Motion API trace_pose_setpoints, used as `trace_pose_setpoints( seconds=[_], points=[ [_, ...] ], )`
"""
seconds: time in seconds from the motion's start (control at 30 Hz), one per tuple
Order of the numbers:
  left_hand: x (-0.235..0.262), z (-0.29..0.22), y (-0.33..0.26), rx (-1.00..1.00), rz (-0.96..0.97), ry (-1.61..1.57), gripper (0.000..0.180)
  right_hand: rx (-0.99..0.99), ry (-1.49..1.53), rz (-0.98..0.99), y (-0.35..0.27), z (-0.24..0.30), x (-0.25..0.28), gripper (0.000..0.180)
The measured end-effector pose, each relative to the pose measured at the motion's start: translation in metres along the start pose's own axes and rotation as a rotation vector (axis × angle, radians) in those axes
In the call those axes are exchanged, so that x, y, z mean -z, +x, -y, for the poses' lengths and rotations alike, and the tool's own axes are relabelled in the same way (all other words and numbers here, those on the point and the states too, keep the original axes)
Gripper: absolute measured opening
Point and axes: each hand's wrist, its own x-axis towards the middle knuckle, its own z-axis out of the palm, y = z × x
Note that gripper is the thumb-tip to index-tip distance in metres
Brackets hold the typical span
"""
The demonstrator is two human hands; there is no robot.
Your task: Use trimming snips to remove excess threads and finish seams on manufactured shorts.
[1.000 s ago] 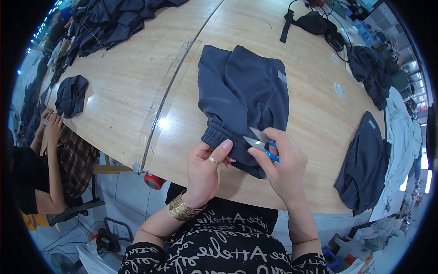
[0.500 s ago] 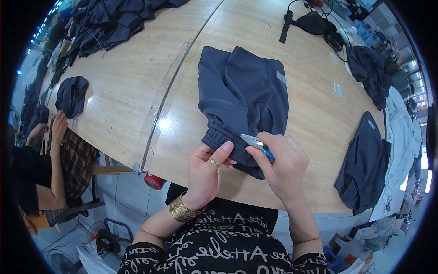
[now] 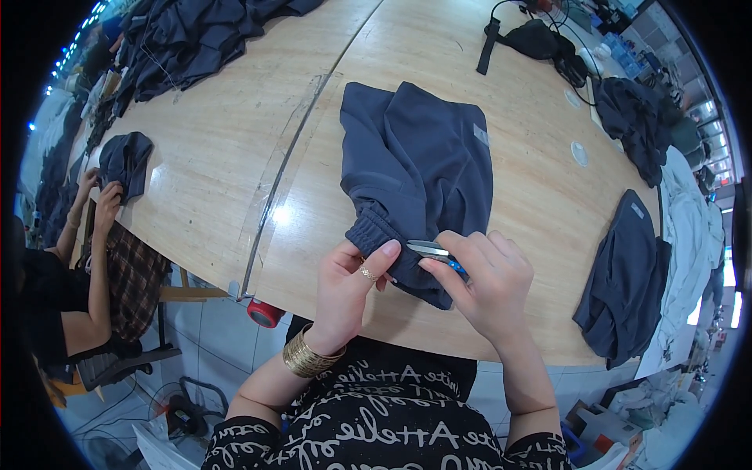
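A dark navy garment (image 3: 439, 157) with a gathered elastic band at its near end and a small pale tag near its far right corner lies on the table before me. My left hand (image 3: 350, 280) pinches the gathered band between thumb and fingers. Blue-handled thread snips (image 3: 428, 248) are gripped in my right hand (image 3: 487, 282), their metal blades lying against the cloth just right of my left thumb. Whether a thread sits between the blades is too small to tell.
Another navy garment (image 3: 624, 274) lies at the right, beside pale cloth (image 3: 689, 243). A dark cloth heap (image 3: 184, 47) covers the far left. At the left edge a co-worker's hands (image 3: 108, 200) handle a small navy piece (image 3: 125, 160). A seam (image 3: 291, 145) crosses the wooden table.
My right hand has shifted the snips slightly left and down, closer to my left thumb. The co-worker's hands have come up onto the small navy piece.
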Motion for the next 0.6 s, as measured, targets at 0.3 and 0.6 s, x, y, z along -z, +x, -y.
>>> trace_pose_setpoints(
  seconds=[0.3, 0.6],
  points=[
    [0.002, -0.004, 0.002, 0.013, 0.024, 0.067, 0.013, 0.038, -0.023, 0.027, 0.001, -0.001, 0.002, 0.025],
    [0.002, -0.012, 0.001, -0.069, 0.056, 0.202, 0.015, 0.055, -0.001, 0.061, 0.003, 0.000, 0.005, 0.022]
  ],
)
